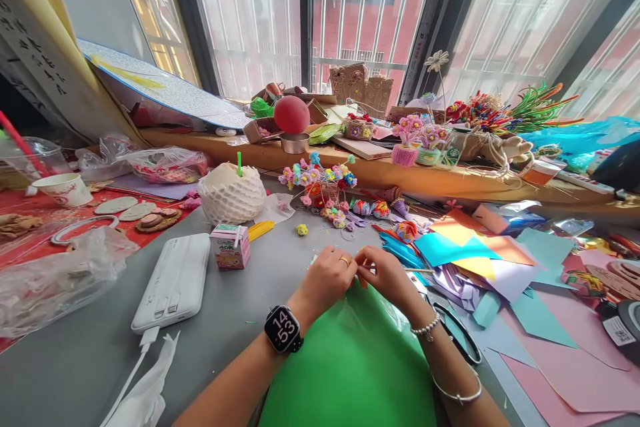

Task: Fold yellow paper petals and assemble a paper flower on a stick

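My left hand point(327, 277), with a ring and a black smartwatch on the wrist, meets my right hand point(389, 275) over the far edge of a green paper sheet point(350, 360) on the grey table point(90, 360). Both hands pinch a small yellow-orange paper piece point(362, 271) between their fingertips. A thin stick point(419, 270) pokes out to the right of my right hand. My right wrist wears a bead bracelet and a silver bangle. Black-handled scissors point(457, 333) lie just right of my right forearm.
Coloured paper sheets point(480, 250) spread to the right. Small paper flowers on wires point(325, 180) stand beyond my hands. A white power bank point(173, 283), a small drink carton point(230, 247) and a net-wrapped coconut point(231, 193) sit to the left. The wooden sill point(430, 180) holds craft clutter.
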Demonstrator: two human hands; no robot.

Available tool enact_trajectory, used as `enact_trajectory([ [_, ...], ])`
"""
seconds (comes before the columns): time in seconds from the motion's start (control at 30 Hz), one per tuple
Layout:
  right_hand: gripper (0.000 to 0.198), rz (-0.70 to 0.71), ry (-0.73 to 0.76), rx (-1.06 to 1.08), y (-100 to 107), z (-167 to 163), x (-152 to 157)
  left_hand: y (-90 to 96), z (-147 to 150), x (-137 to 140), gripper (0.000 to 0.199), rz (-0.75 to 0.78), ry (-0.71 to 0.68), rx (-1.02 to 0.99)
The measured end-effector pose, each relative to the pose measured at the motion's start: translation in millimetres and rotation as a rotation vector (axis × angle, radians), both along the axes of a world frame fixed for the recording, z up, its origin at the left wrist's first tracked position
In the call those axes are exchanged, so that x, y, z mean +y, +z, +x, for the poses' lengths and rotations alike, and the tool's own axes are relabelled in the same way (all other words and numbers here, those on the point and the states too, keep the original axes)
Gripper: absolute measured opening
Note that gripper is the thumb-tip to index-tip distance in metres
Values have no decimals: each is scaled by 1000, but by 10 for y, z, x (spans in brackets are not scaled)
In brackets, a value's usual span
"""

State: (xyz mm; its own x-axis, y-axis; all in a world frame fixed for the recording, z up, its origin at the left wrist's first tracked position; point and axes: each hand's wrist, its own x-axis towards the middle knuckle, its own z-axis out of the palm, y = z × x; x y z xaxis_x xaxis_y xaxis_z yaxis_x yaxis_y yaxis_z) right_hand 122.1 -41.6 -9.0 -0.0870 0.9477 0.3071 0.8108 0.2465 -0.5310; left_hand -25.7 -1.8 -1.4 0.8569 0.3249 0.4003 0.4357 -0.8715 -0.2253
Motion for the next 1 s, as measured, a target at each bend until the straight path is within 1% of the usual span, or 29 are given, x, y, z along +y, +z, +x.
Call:
enact_trajectory([
  [0.17,3,4,2,13,-14,10,7,-21,-7,10,19,-26,8,-45],
  [0.27,5,27,-4,16,-7,8,4,-38,-22,37,16,-110,50,-84],
  [0.37,6,56,-17,15,3,1,3,-26,-31,56,17,-239,90,-140],
  [0.5,7,103,-4,34,15,-2,0,26,-40,63,17,-433,110,-223],
  [0.63,9,119,30,63,22,-12,-10,54,-72,108,16,-690,132,-312],
  [0.73,10,126,48,59,23,-29,-21,65,-103,159,16,-906,114,-359],
  [0.8,9,131,54,66,23,-42,-28,79,-119,182,18,-1021,101,-400],
  [0.9,5,129,67,105,21,-54,-31,99,-130,193,21,-1123,98,-459],
  [1.0,4,120,80,144,14,-55,-26,92,-132,203,22,-1133,88,-475],
])
